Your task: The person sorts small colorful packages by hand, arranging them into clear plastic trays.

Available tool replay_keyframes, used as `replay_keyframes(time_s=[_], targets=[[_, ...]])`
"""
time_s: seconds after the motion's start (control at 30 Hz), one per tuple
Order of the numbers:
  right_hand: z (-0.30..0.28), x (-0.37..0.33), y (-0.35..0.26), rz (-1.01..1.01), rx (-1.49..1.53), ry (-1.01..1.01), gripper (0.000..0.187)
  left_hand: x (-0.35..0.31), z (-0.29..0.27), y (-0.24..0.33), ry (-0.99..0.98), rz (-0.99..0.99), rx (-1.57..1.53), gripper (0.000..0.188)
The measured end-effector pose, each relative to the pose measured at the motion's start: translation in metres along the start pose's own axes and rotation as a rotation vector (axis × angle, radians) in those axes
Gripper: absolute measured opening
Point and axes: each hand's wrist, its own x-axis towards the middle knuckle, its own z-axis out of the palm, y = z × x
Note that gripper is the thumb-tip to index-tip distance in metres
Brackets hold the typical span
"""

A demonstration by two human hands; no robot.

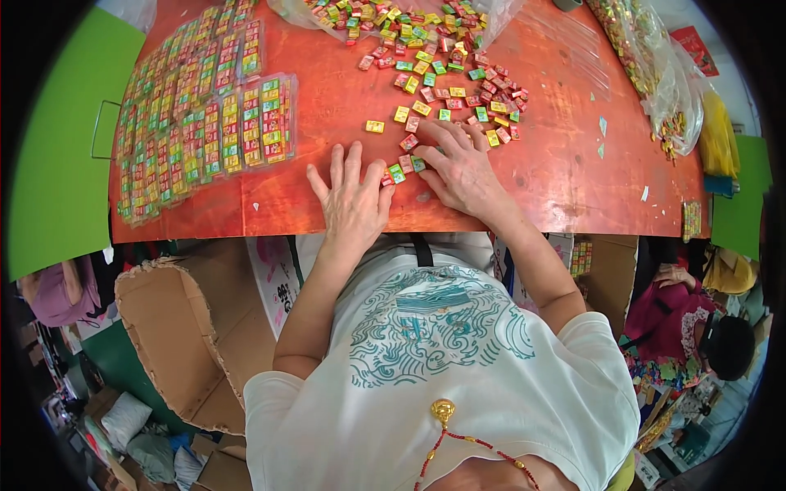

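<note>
A short row of small candy-sized boxes in red, green and pink (397, 173) lies on the red table top between my hands. My left hand (354, 200) rests palm down with its fingers spread, its thumb side touching the red box at the row's left end. Over the row's right end, my right hand (465, 176) is bent with its fingers apart, the fingertips among the boxes. Part of the row is hidden under it. Just beyond the right fingertips are a red box (408, 142) and a pink one (413, 124).
Loose boxes (495, 90) spread from an open clear bag (495, 20) at the far side. Filled clear trays (260, 123) are stacked at the left. More bags (675, 90) lie along the right edge. A cardboard box (176, 344) stands below the table; other people (671, 319) sit nearby.
</note>
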Motion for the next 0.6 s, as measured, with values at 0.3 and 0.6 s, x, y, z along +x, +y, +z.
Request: replay_keyframes(time_s=[0.3,0.6], targets=[[0.003,0.019,0.009,-0.024,-0.026,0.076,0.03,0.039,-0.013,-0.006,0.111,0.061,0.043,0.035],[0.009,0.006,0.023,0.046,-0.069,0.067,0.026,0.038,-0.003,-0.014,0.093,0.012,0.208,0.018]])
